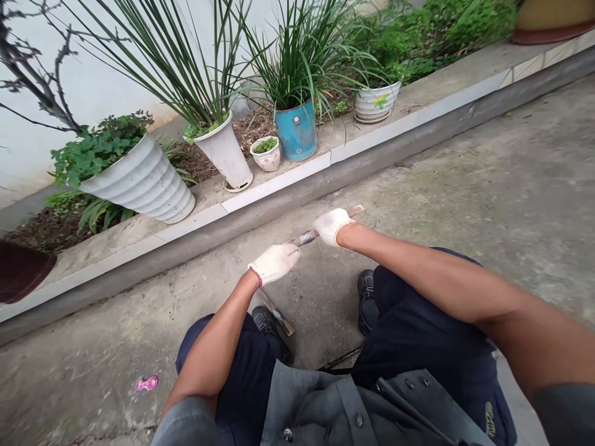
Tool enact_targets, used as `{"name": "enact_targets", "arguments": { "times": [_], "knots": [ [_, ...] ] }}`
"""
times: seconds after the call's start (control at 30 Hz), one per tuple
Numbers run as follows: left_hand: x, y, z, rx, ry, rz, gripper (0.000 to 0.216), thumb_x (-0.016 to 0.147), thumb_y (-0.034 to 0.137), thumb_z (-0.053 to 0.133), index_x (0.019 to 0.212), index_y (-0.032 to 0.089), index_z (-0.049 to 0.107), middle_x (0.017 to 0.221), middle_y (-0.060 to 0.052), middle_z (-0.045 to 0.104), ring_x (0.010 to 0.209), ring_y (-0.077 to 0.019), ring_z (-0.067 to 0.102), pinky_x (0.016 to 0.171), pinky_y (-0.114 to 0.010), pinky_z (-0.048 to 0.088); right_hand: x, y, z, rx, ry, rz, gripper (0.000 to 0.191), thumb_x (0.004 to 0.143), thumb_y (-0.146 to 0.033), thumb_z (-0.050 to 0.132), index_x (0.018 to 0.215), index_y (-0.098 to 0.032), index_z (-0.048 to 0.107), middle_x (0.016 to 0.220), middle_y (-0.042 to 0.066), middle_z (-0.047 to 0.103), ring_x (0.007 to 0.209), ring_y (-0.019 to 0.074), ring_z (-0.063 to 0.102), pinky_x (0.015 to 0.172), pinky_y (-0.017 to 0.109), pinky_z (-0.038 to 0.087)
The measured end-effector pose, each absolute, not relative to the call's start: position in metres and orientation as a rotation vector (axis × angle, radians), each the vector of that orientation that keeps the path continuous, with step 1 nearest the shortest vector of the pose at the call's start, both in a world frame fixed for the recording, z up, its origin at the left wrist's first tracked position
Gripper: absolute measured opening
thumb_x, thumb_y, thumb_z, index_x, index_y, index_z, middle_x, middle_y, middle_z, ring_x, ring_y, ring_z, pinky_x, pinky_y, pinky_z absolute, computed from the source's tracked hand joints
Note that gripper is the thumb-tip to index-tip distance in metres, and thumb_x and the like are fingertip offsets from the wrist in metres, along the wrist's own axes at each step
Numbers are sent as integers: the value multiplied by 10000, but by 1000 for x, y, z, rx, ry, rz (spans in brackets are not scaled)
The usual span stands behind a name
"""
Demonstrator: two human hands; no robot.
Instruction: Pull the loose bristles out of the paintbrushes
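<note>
Both my hands wear white knit gloves and are closed on a wooden stick (357,211) held out in front of my knees. Between the hands, a band of silvery wrapping, perhaps wire, goes round the stick. My left hand (275,263) grips the lower left part, and my right hand (331,225) holds it further up, with the wooden tip sticking out beyond. Below my left wrist, a second wooden piece (284,323) with a similar grey band slants down beside my left shoe (264,319). My gloves hide the gripped parts of the stick.
A low tiled ledge (279,186) runs across in front. On it stand a ribbed white pot (144,183), a tall white pot (225,152), a small pot (268,156), a blue bucket (296,133) and a white planter (377,102). A pink wrapper (147,383) lies on the concrete.
</note>
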State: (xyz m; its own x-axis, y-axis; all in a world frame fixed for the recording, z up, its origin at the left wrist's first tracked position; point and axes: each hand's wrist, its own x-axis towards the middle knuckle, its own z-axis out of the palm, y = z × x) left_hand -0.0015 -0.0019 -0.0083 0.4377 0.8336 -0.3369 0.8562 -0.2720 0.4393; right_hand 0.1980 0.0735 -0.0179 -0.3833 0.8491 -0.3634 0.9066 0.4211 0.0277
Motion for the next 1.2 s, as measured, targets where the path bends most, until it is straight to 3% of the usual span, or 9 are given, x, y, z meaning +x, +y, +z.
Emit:
{"name": "enact_targets", "arguments": {
  "times": [0.2, 0.43, 0.63, 0.73, 0.83, 0.9, 1.07, 1.2],
  "knots": [
    [-11, 5, 1, 2393, 1389, -136, 352, 1027, 344, 402, 880, 217, 695, 896, -45, 731, 770, -189, 636, 686, -275, 396, 198, 59, -11, 1159, 2421, -316, 344, 786, -121, 660, 1094, -118, 812, 1073, 226, 767, 1024, 340, 730, 838, 387, 515],
    [-10, 3, 5, 2170, 1475, 30, 318, 992, 395, 473, 908, 224, 728, 783, 17, 727, 718, -155, 645, 639, -262, 392, 216, 68, -15, 809, 2470, -531, 236, 676, -172, 682, 896, -184, 765, 765, 41, 706, 675, 179, 615, 631, 283, 396],
    [-11, 10, 0, 2107, 1389, 122, 412, 979, 515, 487, 874, 185, 711, 836, -17, 727, 771, -172, 646, 693, -249, 446, 233, 77, -9, 789, 2578, -990, 202, 697, -347, 709, 780, -165, 679, 637, -49, 585, 608, 108, 502, 569, 246, 315],
    [-11, 9, -7, 1925, 1317, 269, 456, 1009, 529, 425, 942, 161, 685, 845, -54, 736, 750, -180, 676, 710, -263, 489, 233, 78, 3, 1041, 2601, -1265, 239, 717, -365, 718, 857, -173, 700, 695, -27, 648, 622, 114, 533, 570, 234, 344],
    [-6, 5, -13, 1844, 1351, 298, 447, 1035, 500, 375, 882, 177, 644, 820, -47, 732, 690, -170, 678, 696, -269, 500, 227, 82, 12, 1395, 2561, -1499, 339, 783, -336, 689, 1081, -176, 706, 792, 30, 720, 665, 141, 609, 606, 234, 411],
    [-2, 2, -15, 1893, 1359, 225, 415, 1039, 455, 375, 827, 194, 618, 805, -29, 727, 679, -164, 670, 696, -267, 491, 223, 86, 14, 1576, 2574, -1358, 360, 831, -336, 660, 1151, -177, 700, 856, 72, 751, 715, 172, 662, 640, 248, 451],
    [3, -1, -16, 2148, 1375, 22, 379, 1053, 391, 368, 832, 215, 620, 747, -13, 690, 691, -180, 638, 713, -276, 451, 213, 87, 2, 1644, 2462, -434, 325, 833, -221, 656, 1131, -142, 761, 1058, 199, 768, 977, 313, 736, 797, 346, 526],
    [-2, 0, -16, 2350, 1380, -151, 378, 1060, 365, 369, 895, 218, 675, 832, -49, 709, 763, -207, 652, 727, -287, 424, 199, 73, -12, 1490, 2377, -275, 344, 841, -132, 625, 1145, -104, 784, 1104, 238, 760, 1077, 351, 726, 867, 408, 545]
  ]
}}
